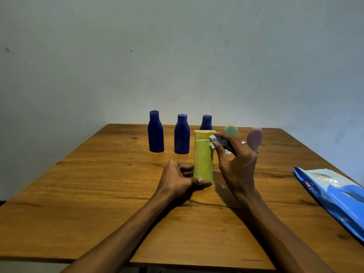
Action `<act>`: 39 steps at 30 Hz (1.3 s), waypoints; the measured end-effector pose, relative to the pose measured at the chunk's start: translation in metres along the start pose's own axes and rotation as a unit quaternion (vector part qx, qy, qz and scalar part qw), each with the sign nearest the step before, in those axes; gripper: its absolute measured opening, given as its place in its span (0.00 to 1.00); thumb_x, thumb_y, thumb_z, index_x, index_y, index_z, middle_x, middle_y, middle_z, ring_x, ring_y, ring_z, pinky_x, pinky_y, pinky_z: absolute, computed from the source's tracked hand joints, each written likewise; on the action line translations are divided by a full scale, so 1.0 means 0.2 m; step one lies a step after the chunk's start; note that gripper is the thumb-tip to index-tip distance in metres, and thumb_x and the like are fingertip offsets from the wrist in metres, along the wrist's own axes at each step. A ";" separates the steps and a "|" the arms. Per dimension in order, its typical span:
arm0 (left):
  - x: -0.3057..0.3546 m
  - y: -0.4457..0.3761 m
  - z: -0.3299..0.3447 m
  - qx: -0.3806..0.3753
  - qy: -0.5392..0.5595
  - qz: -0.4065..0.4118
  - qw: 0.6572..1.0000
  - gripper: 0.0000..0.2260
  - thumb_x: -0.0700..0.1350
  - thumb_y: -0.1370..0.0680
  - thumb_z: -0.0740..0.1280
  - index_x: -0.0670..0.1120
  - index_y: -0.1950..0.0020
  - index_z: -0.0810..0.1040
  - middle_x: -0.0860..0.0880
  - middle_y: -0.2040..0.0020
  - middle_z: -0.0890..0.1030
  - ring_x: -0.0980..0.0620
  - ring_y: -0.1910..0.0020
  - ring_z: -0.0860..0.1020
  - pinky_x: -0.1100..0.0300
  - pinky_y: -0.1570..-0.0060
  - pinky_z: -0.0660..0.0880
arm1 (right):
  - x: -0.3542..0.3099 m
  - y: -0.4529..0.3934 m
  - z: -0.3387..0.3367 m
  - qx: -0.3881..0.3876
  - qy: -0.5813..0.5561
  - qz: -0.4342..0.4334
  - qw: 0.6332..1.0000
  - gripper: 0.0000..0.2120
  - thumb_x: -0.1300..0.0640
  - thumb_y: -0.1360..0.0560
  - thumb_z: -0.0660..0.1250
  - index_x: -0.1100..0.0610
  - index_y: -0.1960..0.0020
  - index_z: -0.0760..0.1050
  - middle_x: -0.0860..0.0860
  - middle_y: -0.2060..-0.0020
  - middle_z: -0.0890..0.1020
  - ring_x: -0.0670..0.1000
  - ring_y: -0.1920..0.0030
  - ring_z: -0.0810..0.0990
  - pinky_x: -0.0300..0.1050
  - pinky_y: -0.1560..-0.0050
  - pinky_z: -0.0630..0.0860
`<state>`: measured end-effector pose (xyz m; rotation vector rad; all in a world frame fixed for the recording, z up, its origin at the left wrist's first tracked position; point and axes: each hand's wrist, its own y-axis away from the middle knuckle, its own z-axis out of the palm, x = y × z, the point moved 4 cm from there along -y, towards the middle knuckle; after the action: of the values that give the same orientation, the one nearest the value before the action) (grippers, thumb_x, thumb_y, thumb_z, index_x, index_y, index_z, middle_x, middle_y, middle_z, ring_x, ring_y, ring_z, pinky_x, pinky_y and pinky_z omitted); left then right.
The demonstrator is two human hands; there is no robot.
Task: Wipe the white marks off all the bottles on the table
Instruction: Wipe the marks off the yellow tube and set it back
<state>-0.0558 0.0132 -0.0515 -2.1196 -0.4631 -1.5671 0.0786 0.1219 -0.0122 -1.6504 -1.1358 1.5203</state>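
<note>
A tall green bottle with a yellow cap stands upright in the middle of the wooden table. My left hand grips its base. My right hand pinches a small pale wipe against the bottle's upper right side, just under the cap. Three dark blue bottles stand in a row behind: left, middle, and right, which is partly hidden by the green bottle. A pale green bottle and a pink bottle show behind my right hand.
A blue wipes packet lies at the table's right edge. A plain wall rises just behind the table's far edge. The table's near edge runs under my forearms.
</note>
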 end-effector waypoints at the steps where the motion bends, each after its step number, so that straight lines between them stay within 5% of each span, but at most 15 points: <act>1: 0.00 0.00 0.00 0.002 -0.001 0.001 1.000 0.22 0.34 0.30 0.78 0.40 0.37 0.81 0.49 0.45 0.86 0.59 0.51 0.85 0.67 0.59 0.80 | -0.01 0.00 0.01 -0.014 0.013 -0.019 1.000 0.15 0.64 0.25 0.75 0.61 0.38 0.81 0.55 0.44 0.85 0.49 0.44 0.84 0.36 0.42 0.80; 9: -0.05 -0.02 -0.05 0.019 0.064 -0.028 0.997 0.17 0.30 0.29 0.76 0.39 0.42 0.83 0.44 0.47 0.87 0.48 0.47 0.86 0.53 0.53 0.84 | -0.06 0.14 0.07 -0.244 0.042 -0.043 0.968 0.17 0.59 0.27 0.77 0.55 0.38 0.83 0.52 0.42 0.82 0.47 0.42 0.80 0.36 0.44 0.79; 15: -0.02 -0.01 -0.03 0.009 0.082 -0.037 0.996 0.20 0.30 0.29 0.76 0.39 0.38 0.81 0.43 0.46 0.86 0.49 0.50 0.87 0.58 0.59 0.83 | 0.01 0.06 0.02 -0.131 -0.010 0.032 0.991 0.12 0.60 0.25 0.75 0.58 0.41 0.84 0.52 0.45 0.84 0.47 0.45 0.84 0.44 0.47 0.84; 21: -0.03 -0.01 -0.06 0.051 0.108 -0.056 0.991 0.22 0.32 0.29 0.77 0.37 0.36 0.79 0.41 0.45 0.86 0.48 0.52 0.87 0.55 0.60 0.84 | 0.02 0.14 0.05 -0.214 -0.013 0.108 0.971 0.08 0.61 0.25 0.76 0.50 0.49 0.83 0.45 0.51 0.84 0.42 0.49 0.83 0.43 0.48 0.83; 28: -0.04 -0.01 -0.07 0.072 0.121 -0.050 0.989 0.21 0.33 0.28 0.76 0.36 0.36 0.79 0.40 0.45 0.86 0.47 0.51 0.87 0.49 0.53 0.85 | 0.01 0.18 0.07 -0.254 0.010 0.080 0.964 0.08 0.56 0.26 0.77 0.47 0.50 0.81 0.44 0.53 0.83 0.42 0.50 0.82 0.42 0.51 0.83; 32: -0.04 -0.02 -0.07 0.078 0.136 -0.050 0.986 0.19 0.33 0.27 0.75 0.37 0.36 0.79 0.41 0.46 0.87 0.47 0.51 0.87 0.51 0.54 0.85 | 0.00 0.16 0.07 -0.204 -0.035 0.140 0.968 0.07 0.58 0.25 0.76 0.50 0.50 0.82 0.43 0.55 0.84 0.41 0.53 0.84 0.36 0.57 0.81; 36: -0.06 -0.03 -0.08 0.081 0.132 -0.043 0.987 0.19 0.32 0.27 0.75 0.37 0.36 0.80 0.41 0.46 0.86 0.48 0.50 0.87 0.55 0.55 0.84 | 0.03 0.18 0.08 -0.171 -0.131 0.271 0.938 0.07 0.60 0.24 0.75 0.53 0.48 0.82 0.48 0.53 0.86 0.46 0.55 0.86 0.42 0.63 0.84; 39: -0.07 -0.05 -0.08 0.072 0.130 -0.035 0.988 0.18 0.32 0.26 0.74 0.38 0.36 0.80 0.42 0.44 0.86 0.49 0.47 0.86 0.57 0.51 0.83 | 0.07 0.20 0.10 -0.159 -0.245 0.376 0.879 0.08 0.62 0.24 0.75 0.59 0.45 0.82 0.56 0.50 0.86 0.55 0.56 0.88 0.56 0.61 0.85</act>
<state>-0.0781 0.0125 -0.0585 -1.7781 -0.5475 -1.7619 0.0665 0.1140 -0.0568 -2.1548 -1.0801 2.4581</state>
